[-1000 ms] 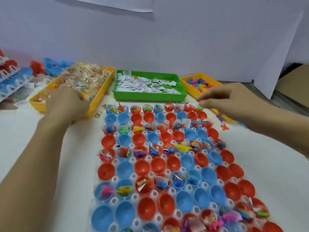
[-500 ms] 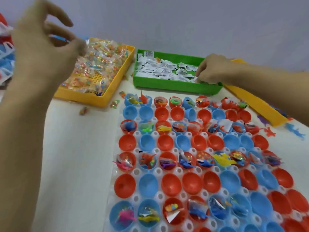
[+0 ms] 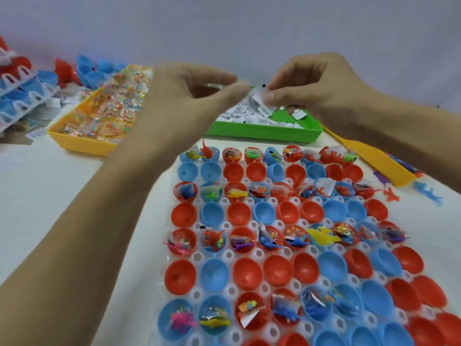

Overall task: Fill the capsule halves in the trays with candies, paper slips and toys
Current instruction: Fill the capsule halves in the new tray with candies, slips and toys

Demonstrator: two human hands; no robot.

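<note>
A white tray [image 3: 225, 201] in front of me holds rows of red and blue capsule halves [image 3: 249, 273]. Alternate rows carry candies, paper slips and small toys; the rows between them are bare. My right hand [image 3: 314, 88] is raised over the green tray [image 3: 262, 132] and pinches a small bunch of paper slips [image 3: 259, 99]. My left hand [image 3: 189, 96] hovers just left of it, thumb and forefinger apart in a curve. Its thumb tip is at the edge of the slips. The hand is blurred.
A yellow tray [image 3: 82, 143] of wrapped candies stands at the back left. Another yellow tray [image 3: 381, 166] with toys lies at the right, and loose toys [image 3: 429, 193] are beside it. Stacked trays of capsule halves [image 3: 25, 88] fill the far left.
My left hand has swung from above the candy tray to the middle. My right hand has lifted out of the green tray with slips pinched in it.
</note>
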